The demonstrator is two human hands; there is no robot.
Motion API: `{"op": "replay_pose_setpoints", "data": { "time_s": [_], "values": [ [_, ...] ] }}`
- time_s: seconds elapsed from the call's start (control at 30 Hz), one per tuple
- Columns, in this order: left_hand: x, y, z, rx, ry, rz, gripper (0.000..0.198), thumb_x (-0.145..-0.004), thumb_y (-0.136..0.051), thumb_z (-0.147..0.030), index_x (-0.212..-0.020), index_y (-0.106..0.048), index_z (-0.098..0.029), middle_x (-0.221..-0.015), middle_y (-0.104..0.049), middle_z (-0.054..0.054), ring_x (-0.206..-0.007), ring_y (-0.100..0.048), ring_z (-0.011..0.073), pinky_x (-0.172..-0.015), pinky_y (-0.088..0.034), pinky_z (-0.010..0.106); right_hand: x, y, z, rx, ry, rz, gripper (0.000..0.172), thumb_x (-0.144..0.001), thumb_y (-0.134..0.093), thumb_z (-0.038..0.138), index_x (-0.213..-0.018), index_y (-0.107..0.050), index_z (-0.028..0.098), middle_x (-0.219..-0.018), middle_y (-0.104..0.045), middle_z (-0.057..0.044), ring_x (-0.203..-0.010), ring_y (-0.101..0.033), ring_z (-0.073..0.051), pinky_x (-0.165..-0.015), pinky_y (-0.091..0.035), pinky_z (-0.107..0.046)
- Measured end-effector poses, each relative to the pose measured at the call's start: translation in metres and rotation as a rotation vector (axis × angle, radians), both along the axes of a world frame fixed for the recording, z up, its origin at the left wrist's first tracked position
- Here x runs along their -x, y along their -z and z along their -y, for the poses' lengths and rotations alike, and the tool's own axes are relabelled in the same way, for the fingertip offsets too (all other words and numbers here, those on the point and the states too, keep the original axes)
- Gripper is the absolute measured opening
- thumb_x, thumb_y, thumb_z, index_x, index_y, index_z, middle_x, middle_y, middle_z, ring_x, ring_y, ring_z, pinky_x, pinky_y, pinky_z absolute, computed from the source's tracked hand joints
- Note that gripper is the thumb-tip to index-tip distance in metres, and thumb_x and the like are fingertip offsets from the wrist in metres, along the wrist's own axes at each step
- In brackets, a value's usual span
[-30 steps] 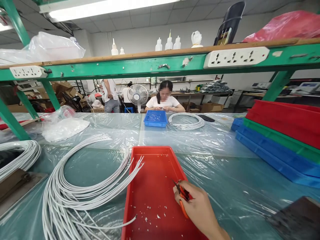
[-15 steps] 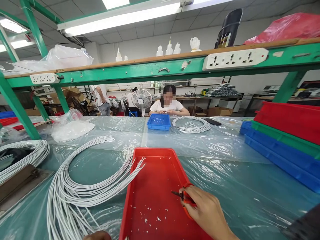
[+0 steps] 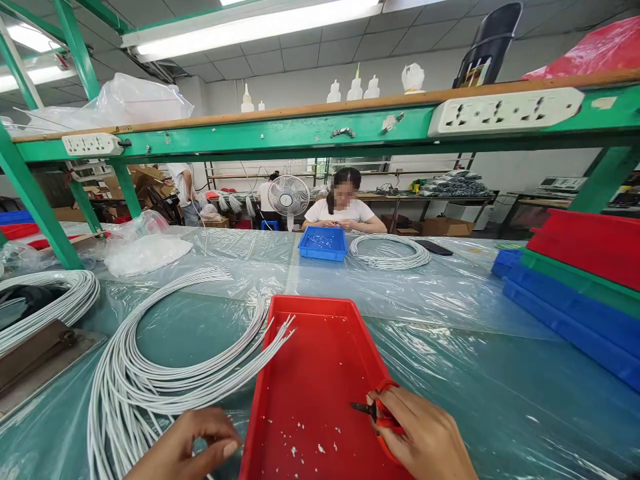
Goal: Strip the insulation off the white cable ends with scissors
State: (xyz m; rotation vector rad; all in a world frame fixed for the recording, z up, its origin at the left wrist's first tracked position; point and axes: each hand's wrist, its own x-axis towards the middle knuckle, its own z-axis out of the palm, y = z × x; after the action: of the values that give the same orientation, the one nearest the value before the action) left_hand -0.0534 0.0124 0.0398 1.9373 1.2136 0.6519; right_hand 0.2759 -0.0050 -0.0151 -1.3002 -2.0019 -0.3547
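My right hand is wrapped round the red-orange handles of small cutters. Their dark tips point left over the red tray, and small white scraps lie on the tray floor. At the tray's left side is my left hand, fingers curled, thumb and forefinger apart, nothing visible between them. It is in front of a coiled bundle of white cables, whose lower part it covers. Some cable ends reach over the tray's left rim.
Another cable coil and a brown metal piece lie at left. A plastic bag is behind. Stacked trays stand at right. Across the table, a person sits behind a blue tray, near a cable coil.
My left hand has risen into view from the bottom edge, beside the cables. My right hand with the cutters has shifted slightly right and down in the picture. The view has also moved a little.
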Motion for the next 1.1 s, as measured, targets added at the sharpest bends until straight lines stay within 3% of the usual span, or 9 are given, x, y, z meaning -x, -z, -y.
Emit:
{"op": "replay_pose_setpoints", "data": {
  "time_s": [0.07, 0.13, 0.23, 0.37, 0.5, 0.67, 0.77, 0.97, 1.1],
  "values": [
    [-0.015, -0.007, -0.016, -0.136, 0.117, -0.279, 0.023, -0.084, -0.048, -0.031, -0.081, -0.069, -0.022, -0.078, -0.068, 0.004, -0.073, -0.061, 0.0182, -0.066, -0.044, 0.024, -0.002, 0.003, 0.0, 0.001, -0.006, 0.003, 0.016, -0.074, -0.042, 0.01, -0.077, -0.056, 0.019, -0.062, -0.06, -0.001, -0.051, -0.055, -0.014, -0.048, -0.039, -0.023],
    [-0.036, -0.008, -0.033, -0.349, 0.085, -0.581, 0.021, -0.086, -0.045, -0.025, -0.088, -0.066, -0.023, -0.085, -0.067, 0.003, -0.077, -0.062, 0.0177, -0.066, -0.045, 0.023, -0.003, 0.004, 0.0, 0.012, -0.02, 0.014, 0.016, -0.075, -0.043, 0.01, -0.08, -0.055, 0.019, -0.065, -0.061, -0.001, -0.053, -0.056, -0.014, -0.05, -0.04, -0.022],
    [-0.07, -0.002, -0.057, -0.424, 0.019, -0.691, 0.017, -0.081, -0.049, -0.014, -0.088, -0.065, -0.014, -0.091, -0.065, 0.012, -0.085, -0.06, 0.027, -0.072, -0.045, 0.034, -0.003, 0.005, 0.0, 0.018, -0.025, 0.023, 0.015, -0.075, -0.045, 0.011, -0.082, -0.056, 0.018, -0.066, -0.061, -0.001, -0.055, -0.056, -0.015, -0.051, -0.04, -0.023],
    [-0.098, 0.009, -0.08, -0.491, -0.009, -0.749, 0.035, -0.075, -0.036, 0.006, -0.096, -0.062, -0.005, -0.094, -0.064, 0.022, -0.089, -0.059, 0.0327, -0.072, -0.044, 0.041, -0.002, 0.005, 0.0, 0.032, -0.018, 0.007, 0.016, -0.075, -0.044, 0.01, -0.08, -0.057, 0.018, -0.064, -0.06, -0.001, -0.054, -0.056, -0.015, -0.051, -0.039, -0.023],
    [-0.098, 0.009, -0.08, -0.509, -0.025, -0.725, 0.034, -0.076, -0.033, 0.006, -0.089, -0.063, -0.003, -0.085, -0.064, 0.022, -0.08, -0.062, 0.0337, -0.065, -0.045, 0.04, -0.001, 0.004, 0.001, 0.08, -0.007, -0.045, 0.015, -0.074, -0.044, 0.01, -0.075, -0.057, 0.018, -0.064, -0.06, -0.002, -0.055, -0.055, -0.015, -0.053, -0.039, -0.023],
    [-0.081, 0.003, -0.05, -0.491, 0.027, -0.581, 0.023, -0.087, -0.039, -0.019, -0.084, -0.062, -0.019, -0.084, -0.064, 0.006, -0.071, -0.064, 0.0207, -0.059, -0.045, 0.027, 0.014, -0.009, 0.003, 0.203, 0.016, -0.207, 0.012, -0.076, -0.046, 0.016, -0.07, -0.057, 0.018, -0.06, -0.059, -0.002, -0.054, -0.054, -0.014, -0.052, -0.041, -0.022],
    [-0.075, 0.007, -0.03, -0.444, 0.052, -0.441, 0.024, -0.088, -0.039, -0.022, -0.08, -0.062, -0.021, -0.078, -0.064, 0.002, -0.069, -0.063, 0.0162, -0.061, -0.045, 0.022, 0.038, -0.023, 0.003, 0.335, 0.032, -0.345, 0.024, -0.084, -0.045, 0.026, -0.064, -0.055, 0.017, -0.056, -0.056, -0.001, -0.049, -0.049, -0.011, -0.052, -0.042, -0.019],
    [-0.071, 0.02, -0.019, -0.377, 0.069, -0.244, 0.023, -0.087, -0.041, -0.021, -0.081, -0.064, -0.02, -0.075, -0.064, 0.003, -0.067, -0.063, 0.0174, -0.061, -0.045, 0.024, 0.08, -0.038, -0.009, 0.715, -0.051, -0.677, 0.03, -0.079, -0.051, 0.04, -0.073, -0.062, 0.013, -0.058, -0.053, 0.0, -0.053, -0.047, -0.011, -0.048, -0.038, -0.019],
    [-0.066, 0.029, -0.019, -0.391, 0.079, -0.197, 0.02, -0.085, -0.043, -0.018, -0.087, -0.063, -0.021, -0.079, -0.065, 0.004, -0.067, -0.063, 0.0184, -0.059, -0.045, 0.025, 0.094, -0.034, -0.018, 0.748, -0.057, -0.701, 0.028, -0.076, -0.054, 0.038, -0.067, -0.061, 0.012, -0.055, -0.045, 0.003, -0.051, -0.04, -0.01, -0.046, -0.033, -0.019]
  ]
}}
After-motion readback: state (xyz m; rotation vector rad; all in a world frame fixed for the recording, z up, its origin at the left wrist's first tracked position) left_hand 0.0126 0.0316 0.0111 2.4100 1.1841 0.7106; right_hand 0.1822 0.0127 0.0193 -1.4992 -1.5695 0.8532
